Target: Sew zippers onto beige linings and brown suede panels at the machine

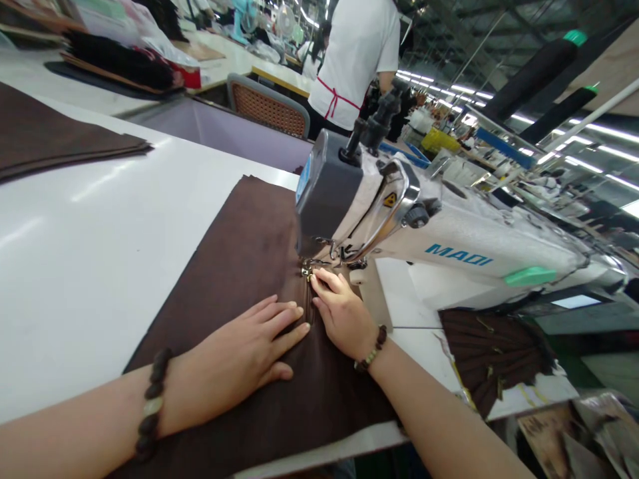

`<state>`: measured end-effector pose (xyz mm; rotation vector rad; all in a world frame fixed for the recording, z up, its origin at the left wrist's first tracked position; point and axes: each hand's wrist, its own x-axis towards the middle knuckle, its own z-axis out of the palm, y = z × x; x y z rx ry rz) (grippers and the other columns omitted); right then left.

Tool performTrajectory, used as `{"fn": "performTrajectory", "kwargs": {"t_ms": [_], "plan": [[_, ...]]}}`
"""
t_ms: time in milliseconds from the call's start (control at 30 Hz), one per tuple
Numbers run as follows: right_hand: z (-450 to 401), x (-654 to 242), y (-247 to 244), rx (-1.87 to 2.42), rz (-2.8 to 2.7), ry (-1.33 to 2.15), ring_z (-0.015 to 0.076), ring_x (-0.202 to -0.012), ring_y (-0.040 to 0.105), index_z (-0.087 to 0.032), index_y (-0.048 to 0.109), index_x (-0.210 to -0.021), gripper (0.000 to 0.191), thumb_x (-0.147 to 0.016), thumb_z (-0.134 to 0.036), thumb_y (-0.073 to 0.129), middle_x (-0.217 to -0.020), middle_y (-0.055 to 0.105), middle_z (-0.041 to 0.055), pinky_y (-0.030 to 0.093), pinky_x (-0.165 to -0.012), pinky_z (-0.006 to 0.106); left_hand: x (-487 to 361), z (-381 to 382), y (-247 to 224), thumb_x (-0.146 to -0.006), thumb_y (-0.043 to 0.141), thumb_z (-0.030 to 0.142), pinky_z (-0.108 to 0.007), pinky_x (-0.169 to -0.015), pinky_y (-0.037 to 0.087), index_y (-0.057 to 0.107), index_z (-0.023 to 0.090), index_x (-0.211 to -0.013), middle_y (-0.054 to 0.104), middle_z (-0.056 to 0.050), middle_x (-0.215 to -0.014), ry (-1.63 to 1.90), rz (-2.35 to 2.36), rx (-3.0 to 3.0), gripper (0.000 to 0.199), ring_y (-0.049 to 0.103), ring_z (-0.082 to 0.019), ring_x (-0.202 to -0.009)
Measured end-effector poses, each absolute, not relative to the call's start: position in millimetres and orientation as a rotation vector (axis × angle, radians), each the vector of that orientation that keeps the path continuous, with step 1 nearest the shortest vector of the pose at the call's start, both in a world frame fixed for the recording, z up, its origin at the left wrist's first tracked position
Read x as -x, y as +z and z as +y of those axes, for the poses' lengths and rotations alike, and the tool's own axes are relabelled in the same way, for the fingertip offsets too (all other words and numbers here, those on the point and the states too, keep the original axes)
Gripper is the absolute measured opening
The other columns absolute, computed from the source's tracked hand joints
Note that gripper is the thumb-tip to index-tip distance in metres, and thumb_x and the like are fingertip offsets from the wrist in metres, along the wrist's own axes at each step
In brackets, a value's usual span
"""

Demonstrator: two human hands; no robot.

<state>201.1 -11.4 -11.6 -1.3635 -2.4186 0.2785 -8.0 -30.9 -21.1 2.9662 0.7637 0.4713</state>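
Note:
A dark brown fabric panel (239,246) lies flat on the white table and runs under the presser foot (306,269) of a white sewing machine (414,229). My left hand (244,349) rests on the panel with its fingers stretched out, the tips beside a narrow strip or seam (309,299) leading to the foot. My right hand (342,309) is bent close to the foot, its fingertips pressed on the fabric at the other side of that strip. Whether the right fingers pinch anything small is hidden. Each wrist wears a beaded bracelet.
Stacked brown fabric (64,140) lies on the white table (90,266) at the left. More brown pieces with zippers (494,346) sit right of the machine. Behind the table stand a wicker-backed chair (269,106) and a person in a white shirt (354,60).

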Motion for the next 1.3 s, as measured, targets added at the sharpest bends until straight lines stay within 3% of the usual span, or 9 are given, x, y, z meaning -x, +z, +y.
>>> {"fn": "performTrajectory", "kwargs": {"t_ms": [200, 400, 567, 700, 1000, 1300], "plan": [[1.4, -205.4, -14.5, 1.383, -2.425, 0.305, 0.0225, -0.127, 0.043, -0.004, 0.053, -0.131, 0.043, -0.094, -0.021, 0.039, -0.132, 0.052, 0.0175, 0.038, -0.110, 0.038, 7.9, -16.2, -20.2, -0.093, 0.052, 0.038, -0.044, -0.105, 0.040, 0.055, 0.019, -0.125, 0.058, -0.010, -0.123, 0.444, 0.739, -2.953, 0.037, 0.054, -0.025, -0.113], [11.7, -208.3, -15.6, 1.464, -2.471, 0.286, 0.0233, -0.122, 0.049, -0.011, 0.056, -0.129, 0.041, -0.096, -0.027, 0.039, -0.130, 0.055, 0.0161, 0.045, -0.102, 0.040, 8.4, -5.1, -20.1, -0.094, 0.051, 0.037, -0.046, -0.107, 0.039, 0.053, 0.019, -0.127, 0.056, -0.011, -0.124, 0.456, 0.692, -2.921, 0.038, 0.053, -0.026, -0.115], [6.6, -204.6, -0.4, 1.568, -2.518, 0.292, 0.0246, -0.122, 0.051, -0.015, 0.054, -0.133, 0.042, -0.093, -0.026, 0.046, -0.133, 0.053, 0.0144, 0.038, -0.108, 0.046, 9.5, -15.0, -29.8, -0.098, 0.041, 0.034, -0.044, -0.110, 0.037, 0.058, 0.018, -0.119, 0.057, -0.010, -0.124, 0.497, 0.714, -2.974, 0.031, 0.051, -0.025, -0.120], [2.3, -203.0, 6.0, 1.623, -2.524, 0.333, 0.0244, -0.120, 0.054, -0.018, 0.051, -0.136, 0.043, -0.093, -0.024, 0.049, -0.138, 0.050, 0.0127, 0.031, -0.112, 0.050, 10.3, -26.3, -32.2, -0.100, 0.032, 0.038, -0.042, -0.108, 0.040, 0.057, 0.013, -0.121, 0.058, -0.012, -0.124, 0.579, 0.757, -3.056, 0.041, 0.052, -0.024, -0.119], [-0.4, -203.4, 2.2, 1.595, -2.486, 0.367, 0.0222, -0.119, 0.054, -0.018, 0.050, -0.136, 0.044, -0.092, -0.025, 0.051, -0.139, 0.049, 0.0118, 0.035, -0.110, 0.045, 3.3, -28.6, -21.6, -0.091, 0.054, 0.047, -0.045, -0.100, 0.048, 0.057, 0.016, -0.126, 0.059, -0.015, -0.126, 0.469, 0.828, -3.024, 0.047, 0.057, -0.029, -0.114], [4.6, -206.6, -2.4, 1.564, -2.462, 0.372, 0.0215, -0.119, 0.055, -0.019, 0.053, -0.133, 0.041, -0.093, -0.025, 0.050, -0.133, 0.054, 0.0120, 0.035, -0.111, 0.045, 7.1, -27.7, -27.5, -0.095, 0.048, 0.044, -0.045, -0.105, 0.044, 0.056, 0.015, -0.128, 0.058, -0.014, -0.131, 0.433, 0.815, -3.045, 0.045, 0.054, -0.027, -0.121]]}}
